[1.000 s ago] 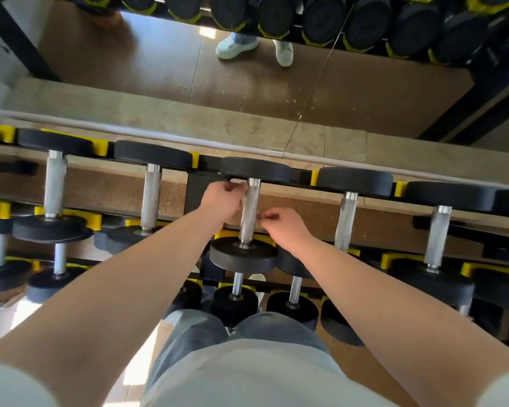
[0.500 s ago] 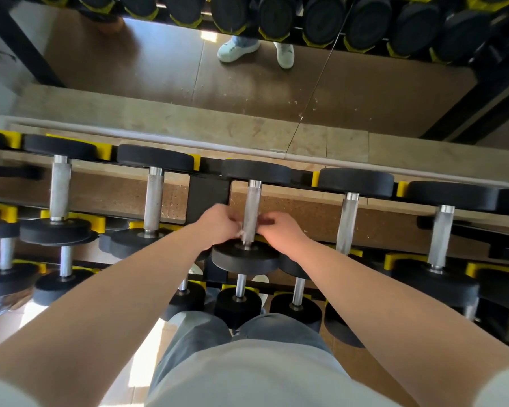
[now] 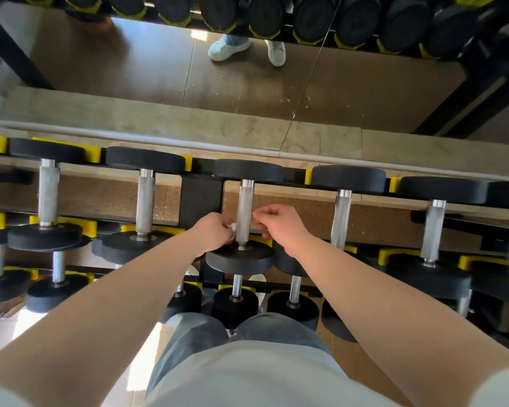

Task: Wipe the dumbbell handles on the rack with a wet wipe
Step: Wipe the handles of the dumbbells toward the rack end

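Observation:
A black dumbbell with a knurled steel handle lies on the top tier of the rack, straight ahead. My left hand pinches a white wet wipe against the left side of the handle's near end. My right hand pinches the wipe's other end on the handle's right side. The wipe passes behind the handle and is mostly hidden.
More dumbbells flank it: one at left, one at right, others further out and on lower tiers. A mirror behind the rack reflects the floor and white shoes. My legs stand close to the rack.
Both hands have slid down the handle from its middle toward the near weight plate, the wipe held around it. The left hand dropped the most.

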